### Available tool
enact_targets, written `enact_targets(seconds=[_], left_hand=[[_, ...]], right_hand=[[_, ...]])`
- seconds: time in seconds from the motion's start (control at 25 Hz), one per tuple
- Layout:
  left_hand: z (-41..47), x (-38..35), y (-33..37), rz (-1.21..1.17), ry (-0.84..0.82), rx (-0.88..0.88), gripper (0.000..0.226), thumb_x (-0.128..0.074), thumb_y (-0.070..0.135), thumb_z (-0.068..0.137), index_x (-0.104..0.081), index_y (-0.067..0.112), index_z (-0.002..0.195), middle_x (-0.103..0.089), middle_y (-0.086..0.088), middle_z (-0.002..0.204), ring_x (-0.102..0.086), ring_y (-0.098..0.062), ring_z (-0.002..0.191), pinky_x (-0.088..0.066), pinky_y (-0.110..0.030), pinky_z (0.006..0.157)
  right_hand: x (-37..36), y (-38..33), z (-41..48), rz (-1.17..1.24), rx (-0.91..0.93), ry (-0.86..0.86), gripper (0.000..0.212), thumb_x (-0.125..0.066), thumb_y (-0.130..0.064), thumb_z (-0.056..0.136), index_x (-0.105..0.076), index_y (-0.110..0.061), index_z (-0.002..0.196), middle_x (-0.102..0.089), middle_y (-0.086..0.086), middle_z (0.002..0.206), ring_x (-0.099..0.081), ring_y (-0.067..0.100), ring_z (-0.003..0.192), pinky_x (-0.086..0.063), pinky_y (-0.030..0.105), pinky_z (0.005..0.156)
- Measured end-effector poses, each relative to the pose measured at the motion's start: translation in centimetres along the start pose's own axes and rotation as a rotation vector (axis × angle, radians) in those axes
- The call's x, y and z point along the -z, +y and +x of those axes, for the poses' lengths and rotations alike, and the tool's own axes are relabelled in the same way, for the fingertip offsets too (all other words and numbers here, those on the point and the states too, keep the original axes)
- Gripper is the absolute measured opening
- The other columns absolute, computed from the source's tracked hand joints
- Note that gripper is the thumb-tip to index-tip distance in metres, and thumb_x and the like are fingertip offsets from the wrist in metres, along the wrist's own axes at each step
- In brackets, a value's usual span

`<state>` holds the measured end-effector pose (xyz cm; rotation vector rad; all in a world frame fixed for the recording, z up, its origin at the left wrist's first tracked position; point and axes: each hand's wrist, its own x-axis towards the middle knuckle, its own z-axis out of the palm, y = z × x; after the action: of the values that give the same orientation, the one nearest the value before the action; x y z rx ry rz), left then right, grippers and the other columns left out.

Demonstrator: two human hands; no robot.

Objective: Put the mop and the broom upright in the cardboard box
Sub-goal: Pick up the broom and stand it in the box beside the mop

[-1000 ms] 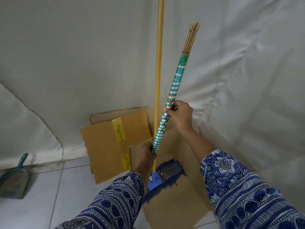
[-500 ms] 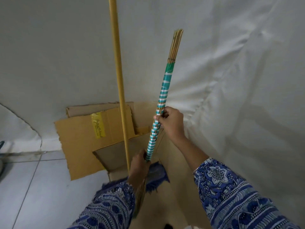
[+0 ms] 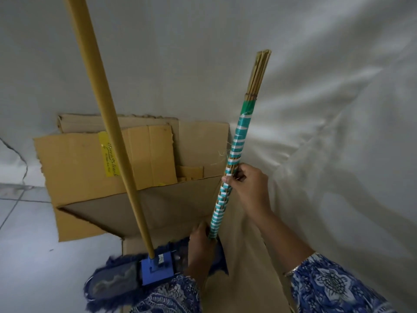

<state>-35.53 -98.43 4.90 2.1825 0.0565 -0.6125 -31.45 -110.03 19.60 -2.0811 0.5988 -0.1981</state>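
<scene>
Head view: both my hands are on the broom (image 3: 234, 159), its teal-and-white wrapped handle running from lower centre up toward the upper right of the frame, bare sticks at the top end. My right hand (image 3: 249, 184) is curled around the handle at mid-height, fingers wrapped over the binding; my left hand (image 3: 200, 247) grips it lower down, right where it dips toward the cardboard box (image 3: 176, 213) — the bristle end is hidden behind that hand, so I can't tell whether it already rests on the box floor. The mop (image 3: 126, 172) looks placed: its yellow pole leans from the upper left down to the blue head at the lower centre, blue fringe spilling over the box's near edge. So I judge the broom to be the step in hand. Next I'd need to bring it down beside the mop head and tip it so it stands leaning rather than falling out. Around me, flattened cardboard sheets (image 3: 79, 159) stand behind the box against the white cloth backdrop (image 3: 327, 109), with tiled floor (image 3: 24, 233) at the left — the mop fringe crowds the spot where the broom goes.
</scene>
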Motion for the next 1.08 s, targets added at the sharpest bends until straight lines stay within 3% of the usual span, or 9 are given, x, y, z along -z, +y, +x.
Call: enact_targets(seconds=[0.12,0.2,0.36,0.48,0.68,0.76,0.88,0.96,1.08], left_hand=[[2.7,-2.6,-1.1,-0.021,0.042,-0.007,0.012,-0.059,-0.001,0.077,-0.051,0.005,0.085,-0.061,-0.02,0.095,-0.054,-0.032,0.082,-0.034,-0.032,0.063],[4.1,-3.6,-0.9,-0.027,0.047,-0.012,0.018,-0.059,-0.002,0.076,-0.054,-0.001,0.093,-0.061,-0.021,0.099,-0.056,-0.036,0.088,-0.035,-0.032,0.064],[5.9,-4.9,-0.3,0.0,0.074,-0.036,0.015,-0.057,-0.003,0.074,-0.053,-0.001,0.089,-0.063,-0.022,0.096,-0.058,-0.037,0.085,-0.041,-0.036,0.062],[6.1,-5.3,0.2,0.019,0.086,-0.018,0.017,-0.057,-0.003,0.076,-0.054,-0.001,0.092,-0.061,-0.021,0.099,-0.057,-0.035,0.088,-0.038,-0.032,0.063],[6.2,-5.3,0.3,0.029,0.072,-0.01,0.02,-0.059,-0.001,0.077,-0.054,-0.001,0.096,-0.062,-0.02,0.103,-0.057,-0.032,0.091,-0.042,-0.032,0.066],[6.1,-5.2,0.3,0.034,0.066,0.01,0.022,-0.061,0.001,0.077,-0.054,-0.001,0.098,-0.061,-0.02,0.106,-0.057,-0.033,0.094,-0.047,-0.038,0.073],[5.4,-4.8,0.7,0.072,0.056,0.05,0.032,-0.064,0.005,0.079,-0.051,0.0,0.107,-0.057,-0.02,0.115,-0.054,-0.034,0.104,-0.049,-0.043,0.085],[4.5,-3.8,1.5,0.081,0.049,0.078,0.042,-0.064,0.01,0.081,-0.045,0.002,0.118,-0.048,-0.017,0.125,-0.047,-0.033,0.116,-0.046,-0.043,0.095],[2.5,-0.6,4.3,0.092,0.088,0.021,0.049,-0.06,0.016,0.085,-0.036,0.007,0.127,-0.037,-0.013,0.135,-0.034,-0.03,0.127,-0.04,-0.041,0.105]], right_hand=[[-1.5,2.9,2.2,-0.026,0.037,0.0,0.019,-0.072,-0.014,0.074,-0.069,-0.004,0.09,-0.067,0.003,0.079,-0.061,0.016,0.07,-0.051,0.025,0.064],[-1.7,3.7,3.6,-0.026,0.046,0.012,0.019,-0.072,-0.013,0.075,-0.068,-0.004,0.091,-0.069,0.007,0.082,-0.062,0.016,0.072,-0.053,0.026,0.065],[-1.4,5.2,6.3,-0.033,0.031,0.008,0.025,-0.072,-0.01,0.074,-0.069,-0.001,0.097,-0.073,0.018,0.096,-0.069,0.024,0.081,-0.059,0.044,0.078],[-1.5,5.5,7.4,-0.032,0.024,-0.025,0.028,-0.073,-0.01,0.074,-0.068,0.001,0.1,-0.073,0.019,0.1,-0.07,0.029,0.087,-0.058,0.047,0.08],[-1.4,5.6,7.6,-0.029,0.012,-0.048,0.03,-0.072,-0.01,0.074,-0.067,0.001,0.102,-0.072,0.019,0.104,-0.07,0.028,0.09,-0.058,0.044,0.082],[-1.3,5.6,7.5,-0.038,0.022,-0.055,0.031,-0.072,-0.01,0.074,-0.067,0.001,0.103,-0.072,0.018,0.104,-0.068,0.023,0.087,-0.057,0.033,0.077],[-0.8,5.4,7.1,-0.06,0.018,-0.053,0.029,-0.071,-0.01,0.075,-0.067,-0.001,0.102,-0.072,0.015,0.103,-0.061,0.015,0.081,-0.042,0.011,0.059],[0.0,5.1,6.9,-0.084,-0.007,-0.067,0.033,-0.07,-0.011,0.076,-0.065,-0.001,0.106,-0.071,0.015,0.103,-0.063,0.019,0.085,-0.039,0.011,0.059],[1.8,3.0,5.8,-0.108,-0.037,-0.04,0.053,-0.069,-0.015,0.078,-0.051,0.001,0.125,-0.067,0.019,0.113,-0.063,0.028,0.102,-0.042,0.022,0.078]])
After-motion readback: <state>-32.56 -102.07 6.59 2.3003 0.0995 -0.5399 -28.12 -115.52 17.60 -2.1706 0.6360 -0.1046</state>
